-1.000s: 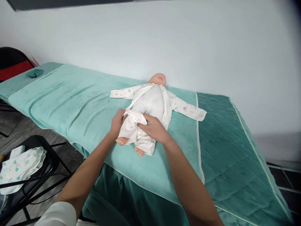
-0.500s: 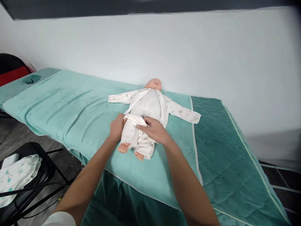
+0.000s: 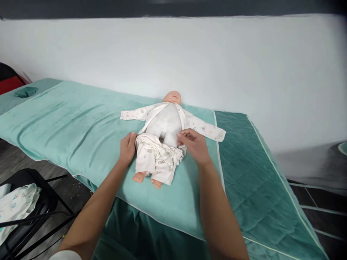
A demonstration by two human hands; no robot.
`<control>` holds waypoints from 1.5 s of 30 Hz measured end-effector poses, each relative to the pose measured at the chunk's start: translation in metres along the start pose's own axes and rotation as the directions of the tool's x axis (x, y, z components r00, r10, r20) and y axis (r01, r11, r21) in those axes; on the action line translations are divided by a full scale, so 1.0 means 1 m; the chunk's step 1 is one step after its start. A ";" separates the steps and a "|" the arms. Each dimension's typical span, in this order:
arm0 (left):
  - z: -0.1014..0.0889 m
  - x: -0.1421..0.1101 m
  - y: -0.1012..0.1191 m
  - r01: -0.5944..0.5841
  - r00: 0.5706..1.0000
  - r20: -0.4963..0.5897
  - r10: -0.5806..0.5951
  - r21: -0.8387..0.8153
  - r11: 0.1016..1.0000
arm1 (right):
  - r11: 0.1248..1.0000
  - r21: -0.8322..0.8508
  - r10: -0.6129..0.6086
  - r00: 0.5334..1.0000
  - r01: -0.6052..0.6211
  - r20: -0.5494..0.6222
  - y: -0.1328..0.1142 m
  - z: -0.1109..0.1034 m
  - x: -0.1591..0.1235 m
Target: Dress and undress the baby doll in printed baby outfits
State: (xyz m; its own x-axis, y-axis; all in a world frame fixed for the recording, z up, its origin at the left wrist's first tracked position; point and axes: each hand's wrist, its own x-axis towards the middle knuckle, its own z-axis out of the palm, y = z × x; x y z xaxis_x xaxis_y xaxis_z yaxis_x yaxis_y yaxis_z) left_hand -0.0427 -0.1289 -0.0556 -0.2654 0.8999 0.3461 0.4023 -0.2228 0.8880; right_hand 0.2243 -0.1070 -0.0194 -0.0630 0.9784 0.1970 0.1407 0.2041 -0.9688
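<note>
A baby doll lies on its back on the bed, with a white cloth body. Its white printed baby top lies open at the front, the sleeves spread out. White printed baby pants are bunched over the thighs, and both feet stick out below. At the waistband's left edge, my left hand is closed with its fingertips on the pants. Over the doll's hip on the right, my right hand is closed with curled fingers; what they pinch, if anything, is hidden.
A light green sheet covers the bed, with a darker quilted cover at the right. A white wall runs behind. At lower left, a black chair holds folded printed cloth.
My right hand has let go of the bunched waistband in the middle and moved right, to the doll's hip. The waistband now lies lower on the right, showing the doll's crotch. The view has shifted slightly.
</note>
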 end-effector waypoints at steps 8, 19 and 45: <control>0.013 0.028 -0.012 0.080 0.994 -0.059 -0.089 -0.140 0.987 | 0.992 -0.123 -0.050 0.890 -0.007 -0.453 0.033 -0.005 0.017; 0.042 0.098 -0.024 0.194 0.951 0.292 -0.103 -0.302 0.933 | 0.984 -0.159 0.000 0.901 -0.076 -0.433 0.051 0.002 0.024; -0.004 0.099 -0.049 0.195 0.927 -0.289 -0.240 -0.177 0.965 | 0.980 -0.125 0.034 0.756 -0.153 -0.654 0.046 -0.026 0.010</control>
State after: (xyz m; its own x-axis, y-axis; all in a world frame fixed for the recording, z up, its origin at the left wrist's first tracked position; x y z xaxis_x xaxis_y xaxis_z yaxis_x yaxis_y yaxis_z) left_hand -0.0920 -0.0298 -0.0636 -0.5959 0.7791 0.1947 0.1809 -0.1060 0.9778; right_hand 0.2555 -0.0870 -0.0580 0.6036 0.7681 0.2140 0.2712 0.0547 -0.9610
